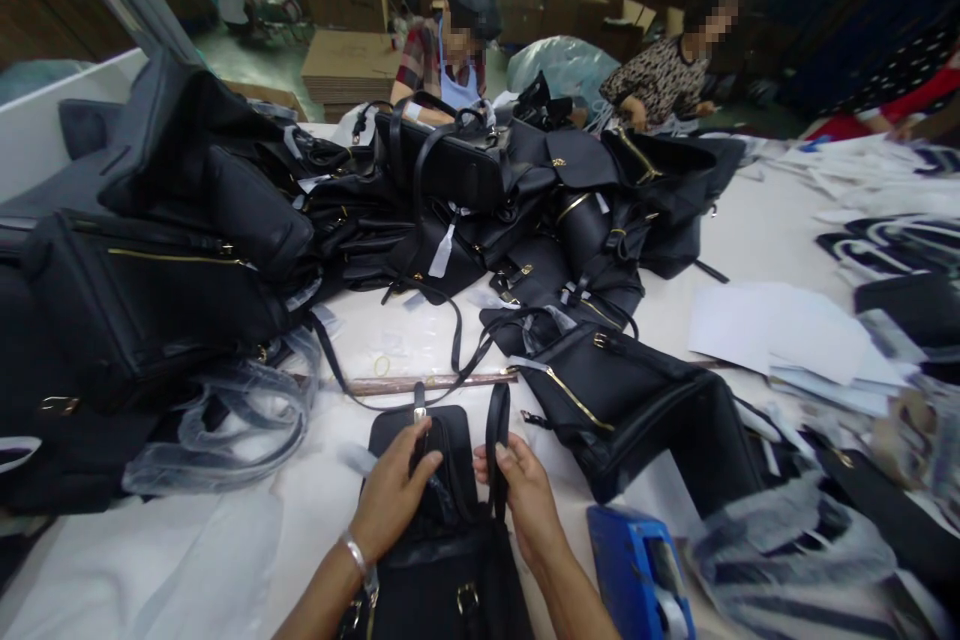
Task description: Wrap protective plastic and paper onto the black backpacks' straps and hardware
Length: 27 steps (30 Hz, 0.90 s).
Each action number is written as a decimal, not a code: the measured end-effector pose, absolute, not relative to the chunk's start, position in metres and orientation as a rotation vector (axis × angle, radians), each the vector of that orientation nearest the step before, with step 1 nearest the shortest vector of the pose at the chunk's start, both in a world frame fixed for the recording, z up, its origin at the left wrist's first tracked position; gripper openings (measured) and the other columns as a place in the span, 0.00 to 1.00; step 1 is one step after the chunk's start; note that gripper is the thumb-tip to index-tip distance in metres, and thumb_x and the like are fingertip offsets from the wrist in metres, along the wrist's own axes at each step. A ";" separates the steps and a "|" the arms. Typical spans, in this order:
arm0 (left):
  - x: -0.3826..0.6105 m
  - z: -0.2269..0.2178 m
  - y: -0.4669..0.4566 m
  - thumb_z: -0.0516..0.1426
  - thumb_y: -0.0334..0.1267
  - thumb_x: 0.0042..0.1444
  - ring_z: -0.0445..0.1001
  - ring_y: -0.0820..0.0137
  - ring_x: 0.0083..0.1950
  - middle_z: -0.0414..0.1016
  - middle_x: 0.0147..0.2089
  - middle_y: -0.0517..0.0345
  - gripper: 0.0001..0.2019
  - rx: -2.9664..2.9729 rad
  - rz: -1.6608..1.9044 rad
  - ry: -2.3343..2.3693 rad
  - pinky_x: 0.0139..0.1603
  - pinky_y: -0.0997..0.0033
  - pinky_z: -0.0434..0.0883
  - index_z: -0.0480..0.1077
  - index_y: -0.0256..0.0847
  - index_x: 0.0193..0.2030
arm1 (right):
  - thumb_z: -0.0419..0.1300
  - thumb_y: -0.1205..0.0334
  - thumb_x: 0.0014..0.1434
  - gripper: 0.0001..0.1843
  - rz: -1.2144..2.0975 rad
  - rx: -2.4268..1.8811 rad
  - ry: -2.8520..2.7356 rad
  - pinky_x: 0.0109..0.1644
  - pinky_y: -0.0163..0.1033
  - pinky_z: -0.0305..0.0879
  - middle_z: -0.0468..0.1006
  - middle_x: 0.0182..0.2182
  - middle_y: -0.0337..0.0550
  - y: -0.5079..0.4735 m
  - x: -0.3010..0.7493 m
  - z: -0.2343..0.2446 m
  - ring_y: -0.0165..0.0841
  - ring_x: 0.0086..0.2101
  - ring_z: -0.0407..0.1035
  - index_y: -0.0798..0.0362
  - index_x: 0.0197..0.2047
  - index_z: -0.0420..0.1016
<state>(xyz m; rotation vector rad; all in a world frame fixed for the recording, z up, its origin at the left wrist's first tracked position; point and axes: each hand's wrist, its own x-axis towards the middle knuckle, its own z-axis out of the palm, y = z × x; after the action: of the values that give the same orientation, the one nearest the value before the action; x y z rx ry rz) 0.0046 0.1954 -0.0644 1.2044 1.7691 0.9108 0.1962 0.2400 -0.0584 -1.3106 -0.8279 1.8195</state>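
A small black handbag with gold hardware lies on the white table right in front of me. My left hand rests on its top and pinches the black strap by the zip. My right hand grips the bag's looped black handle between thumb and fingers. A silver bracelet sits on my left wrist.
Heaps of black bags fill the left and middle of the table. Another black bag lies to the right, a blue tape dispenser beside it. White papers lie right. A wooden stick lies ahead. Two people sit across the table.
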 end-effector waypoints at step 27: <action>0.141 -0.023 0.179 0.54 0.49 0.54 0.73 0.57 0.54 0.75 0.53 0.63 0.23 1.912 1.016 1.542 0.52 0.57 0.74 0.63 0.60 0.58 | 0.56 0.46 0.58 0.16 0.978 -1.451 -1.564 0.39 0.37 0.66 0.77 0.33 0.39 0.150 0.340 0.139 0.36 0.35 0.71 0.45 0.42 0.76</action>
<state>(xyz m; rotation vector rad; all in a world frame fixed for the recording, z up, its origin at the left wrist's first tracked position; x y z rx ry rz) 0.1406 0.1793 -0.0227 1.9123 1.5416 1.0157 0.3398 0.1503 0.1386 -1.4514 -1.5636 0.9776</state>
